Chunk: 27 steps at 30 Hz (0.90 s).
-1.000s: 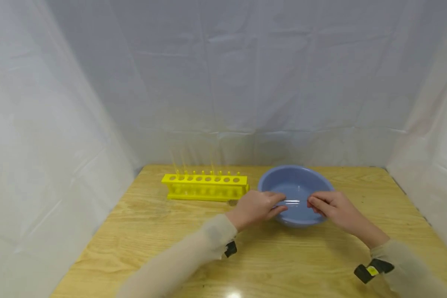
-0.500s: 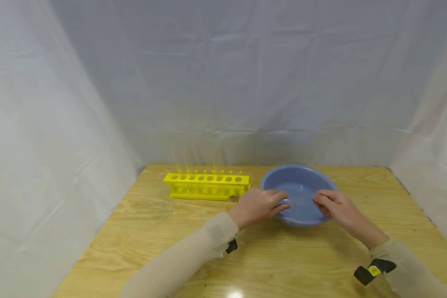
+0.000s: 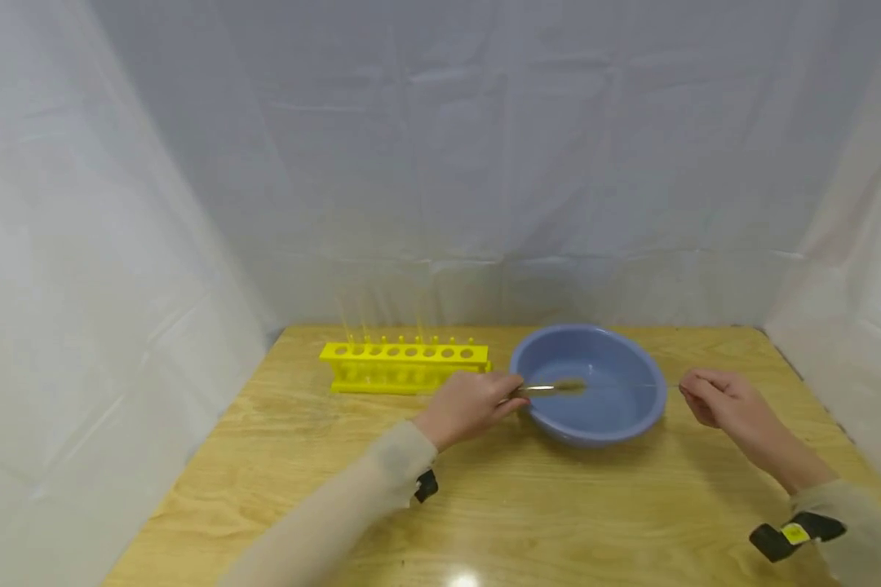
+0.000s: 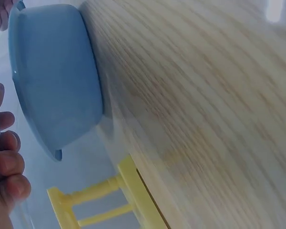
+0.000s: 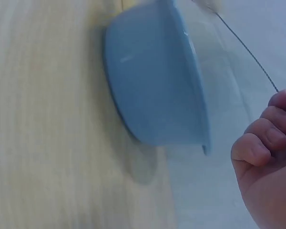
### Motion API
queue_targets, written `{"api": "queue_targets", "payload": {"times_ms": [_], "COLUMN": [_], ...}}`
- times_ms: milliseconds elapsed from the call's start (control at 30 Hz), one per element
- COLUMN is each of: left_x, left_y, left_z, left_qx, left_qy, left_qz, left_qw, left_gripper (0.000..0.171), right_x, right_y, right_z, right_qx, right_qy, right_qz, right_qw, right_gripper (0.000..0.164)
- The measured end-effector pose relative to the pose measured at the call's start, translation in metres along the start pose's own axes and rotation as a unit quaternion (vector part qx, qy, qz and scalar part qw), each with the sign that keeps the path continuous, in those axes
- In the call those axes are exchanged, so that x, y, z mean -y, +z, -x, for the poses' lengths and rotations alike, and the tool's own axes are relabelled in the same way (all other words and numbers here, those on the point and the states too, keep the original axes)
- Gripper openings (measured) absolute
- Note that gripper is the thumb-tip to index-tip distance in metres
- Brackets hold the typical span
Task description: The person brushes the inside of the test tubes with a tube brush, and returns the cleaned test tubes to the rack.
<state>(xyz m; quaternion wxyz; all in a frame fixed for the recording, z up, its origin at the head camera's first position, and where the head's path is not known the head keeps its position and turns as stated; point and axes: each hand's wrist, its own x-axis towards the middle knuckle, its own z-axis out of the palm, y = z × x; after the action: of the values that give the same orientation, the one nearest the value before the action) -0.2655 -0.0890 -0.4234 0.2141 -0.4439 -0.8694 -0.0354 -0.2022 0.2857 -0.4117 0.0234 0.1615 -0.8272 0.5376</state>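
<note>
Over the blue basin [image 3: 595, 424], a test-tube brush [image 3: 571, 386] lies level between the hands, its bristles toward the left hand. My left hand [image 3: 470, 406] grips a clear test tube [image 4: 25, 215], mostly hidden by the fingers; its end shows below them in the left wrist view. Whether the bristles are partly inside the tube I cannot tell. To the right of the basin, my right hand [image 3: 727, 412] pinches the end of the brush's thin twisted wire [image 5: 248, 50]. In the right wrist view, the fingers [image 5: 262, 138] are curled.
A yellow test-tube rack [image 3: 404, 355] stands left of the basin, with several clear tubes or pegs rising at its back. Both sit toward the back of the wooden table [image 3: 543, 522]. White sheeting [image 3: 455, 163] hangs behind and on both sides.
My right hand has moved right, drawing the brush wire with it. The bristles have passed from the left side of my left hand to its right. My left hand has shifted slightly left.
</note>
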Motion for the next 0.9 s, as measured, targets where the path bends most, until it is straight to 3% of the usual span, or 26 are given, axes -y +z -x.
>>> {"api": "queue_targets", "payload": {"times_ms": [133, 400, 800, 900], "left_x": [0.000, 0.000, 0.004, 0.005], "left_y": [-0.001, -0.003, 0.002, 0.003], "left_z": [-0.001, -0.002, -0.002, -0.003], "left_qx": [-0.007, -0.013, -0.025, -0.034], "left_qy": [0.013, 0.004, -0.010, -0.014], "left_qz": [-0.002, -0.011, -0.029, -0.047], "left_qw": [0.9999, 0.9998, 0.9992, 0.9982], "left_gripper": [0.023, 0.029, 0.028, 0.025], "right_x": [0.000, 0.000, -0.007, -0.009], "right_y": [-0.009, -0.032, -0.064, -0.065], "right_z": [0.000, 0.006, 0.023, 0.024], "right_qx": [-0.001, -0.019, -0.070, -0.060], "right_qy": [0.013, -0.009, 0.012, 0.011], "right_qz": [0.011, 0.028, 0.074, 0.072], "right_qw": [1.000, 0.999, 0.995, 0.996], "right_gripper": [0.047, 0.047, 0.048, 0.044]}}
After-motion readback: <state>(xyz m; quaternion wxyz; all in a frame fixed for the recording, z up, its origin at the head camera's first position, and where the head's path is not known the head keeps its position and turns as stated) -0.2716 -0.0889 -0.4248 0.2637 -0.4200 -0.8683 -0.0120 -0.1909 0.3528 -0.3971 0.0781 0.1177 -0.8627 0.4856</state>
